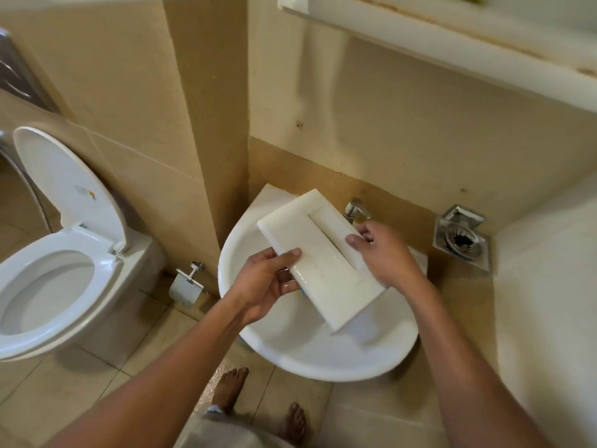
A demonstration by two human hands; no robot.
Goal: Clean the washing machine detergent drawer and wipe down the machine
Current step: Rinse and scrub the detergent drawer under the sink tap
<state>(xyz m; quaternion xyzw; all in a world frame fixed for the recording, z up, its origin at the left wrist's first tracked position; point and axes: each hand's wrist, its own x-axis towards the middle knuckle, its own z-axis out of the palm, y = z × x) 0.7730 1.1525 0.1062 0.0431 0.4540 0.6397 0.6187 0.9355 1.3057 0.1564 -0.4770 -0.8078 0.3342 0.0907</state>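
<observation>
A white plastic detergent drawer (318, 253), its flat front panel with a long recessed grip facing up, hangs tilted over the white washbasin (310, 350). My left hand (265, 286) grips its near left edge, thumb on top. My right hand (384, 253) holds its right side by the recess. A bit of blue shows under the drawer; what it is I cannot tell. The washing machine is out of view.
A chrome tap (355, 211) stands at the basin's back edge. A toilet (55, 279) with its lid up is on the left, a paper holder (187, 286) on the wall between. A steel drain grate (462, 240) sits at right. My bare feet (258, 402) stand on the tiled floor.
</observation>
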